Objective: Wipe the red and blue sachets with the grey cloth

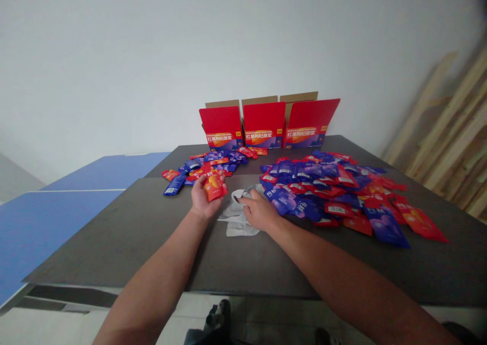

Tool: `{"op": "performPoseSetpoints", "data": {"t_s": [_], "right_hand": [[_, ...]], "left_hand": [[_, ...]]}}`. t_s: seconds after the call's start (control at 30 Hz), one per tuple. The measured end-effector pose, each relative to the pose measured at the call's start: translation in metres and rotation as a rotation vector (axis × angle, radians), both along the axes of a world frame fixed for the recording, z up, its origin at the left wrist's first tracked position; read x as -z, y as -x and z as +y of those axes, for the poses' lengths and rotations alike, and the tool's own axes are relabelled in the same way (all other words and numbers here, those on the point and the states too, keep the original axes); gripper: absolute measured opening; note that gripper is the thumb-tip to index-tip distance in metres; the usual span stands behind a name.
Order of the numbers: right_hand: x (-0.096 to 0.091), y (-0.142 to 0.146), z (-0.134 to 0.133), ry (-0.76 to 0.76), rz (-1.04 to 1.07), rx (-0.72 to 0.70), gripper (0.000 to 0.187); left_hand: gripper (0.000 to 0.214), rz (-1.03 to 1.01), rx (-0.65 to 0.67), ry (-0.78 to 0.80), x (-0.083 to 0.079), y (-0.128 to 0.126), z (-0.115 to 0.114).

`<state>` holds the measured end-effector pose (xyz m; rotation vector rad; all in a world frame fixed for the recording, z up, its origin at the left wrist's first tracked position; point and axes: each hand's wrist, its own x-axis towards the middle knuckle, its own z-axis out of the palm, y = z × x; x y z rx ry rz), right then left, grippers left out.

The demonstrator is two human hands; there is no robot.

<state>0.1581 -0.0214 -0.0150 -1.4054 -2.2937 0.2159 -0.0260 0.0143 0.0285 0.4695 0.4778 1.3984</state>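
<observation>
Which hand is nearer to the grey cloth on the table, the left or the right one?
Right. The right hand rests on the grey cloth; the left hand, holding a red sachet, is just left of the cloth.

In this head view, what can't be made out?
Head view throughout:
- Cartons: contents hidden by raised front panels.
- Right pile: lower sachets covered by upper ones.
- Sachet in left hand: small print too small to read.
- Cloth: part hidden under right hand.

A grey cloth lies in the gap between two sachet heaps.
</observation>
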Motion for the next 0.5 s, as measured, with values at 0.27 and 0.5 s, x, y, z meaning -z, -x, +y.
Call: {"op": "performPoseSetpoints", "data": {"t_s": [0.27, 0.5], "right_hand": [[-0.004, 0.001, 0.0, 0.03, 0.006, -0.003, 0.038], [0.003, 0.005, 0.006, 0.015, 0.03, -0.003, 0.04]], "left_hand": [[0.042, 0.649, 0.061, -0.392, -0.039, -0.052, -0.021], [0.06, 0.825, 0.465, -0.625, -0.054, -0.125, 0.005]]}}
